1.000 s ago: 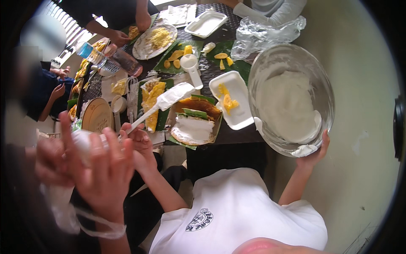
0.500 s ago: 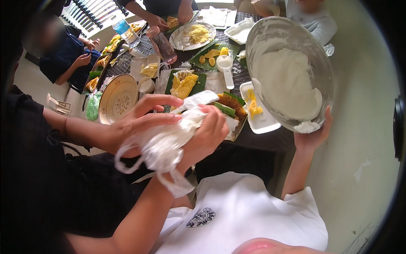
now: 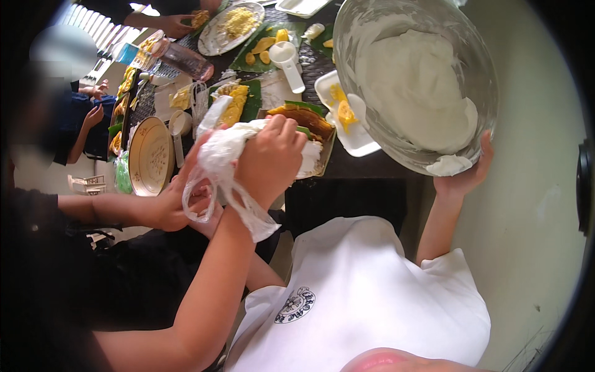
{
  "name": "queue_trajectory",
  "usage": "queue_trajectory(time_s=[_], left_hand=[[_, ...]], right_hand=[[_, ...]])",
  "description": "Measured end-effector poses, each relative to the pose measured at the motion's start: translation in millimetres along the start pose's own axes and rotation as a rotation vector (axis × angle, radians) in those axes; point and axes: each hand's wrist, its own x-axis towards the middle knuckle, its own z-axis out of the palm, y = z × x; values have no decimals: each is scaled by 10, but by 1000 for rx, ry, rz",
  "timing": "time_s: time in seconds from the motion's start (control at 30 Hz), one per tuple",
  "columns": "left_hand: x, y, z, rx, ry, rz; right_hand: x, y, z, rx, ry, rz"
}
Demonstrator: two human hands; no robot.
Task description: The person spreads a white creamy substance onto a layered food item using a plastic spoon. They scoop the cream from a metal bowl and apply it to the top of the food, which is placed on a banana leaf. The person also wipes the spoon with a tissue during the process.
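Observation:
My right hand [image 3: 466, 177] grips the lower rim of a big metal mixing bowl [image 3: 480, 74], tilted toward me and holding thick white cream [image 3: 412, 93]. My left forearm [image 3: 261, 273] passes behind a co-worker's arm, and my left hand [image 3: 209, 222] is mostly hidden there, below a bunched white plastic bag [image 3: 226, 149] with loose handles. That co-worker, in black at my left, grips the bag from above with one hand [image 3: 269, 155]. The co-worker's other hand [image 3: 170, 204] is at the bag's lower left side.
On the dark woven table lie a box of brown and yellow food [image 3: 304, 121], a white foam tray [image 3: 359, 144], a white measuring scoop [image 3: 286, 59], a floral bowl [image 3: 149, 142], a plate of yellow crumbs [image 3: 214, 40] and a pink bottle [image 3: 186, 61]. A wall [image 3: 539, 186] stands at right.
The table things have shifted left and up in view. The co-worker's spread hand has dropped from over the bag to its lower left. My right hand still holds the bowl.

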Motion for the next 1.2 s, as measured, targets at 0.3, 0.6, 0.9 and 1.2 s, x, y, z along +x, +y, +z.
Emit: queue_trajectory(time_s=[0.3, 0.6, 0.9, 1.2], left_hand=[[104, -151, -98, -248, 30, -21], [136, -164, -60, -302, 55, -37], [171, -223, -33, -416, 208, -75], [172, -202, 76, -340, 216, -6]], right_hand=[[-175, -114, -481, -95, 126, -81], [-86, -103, -618, -32, -36, -93], [-67, -53, 31, 139, -147, 6], [-7, 167, -245, 549, -533, 217]])
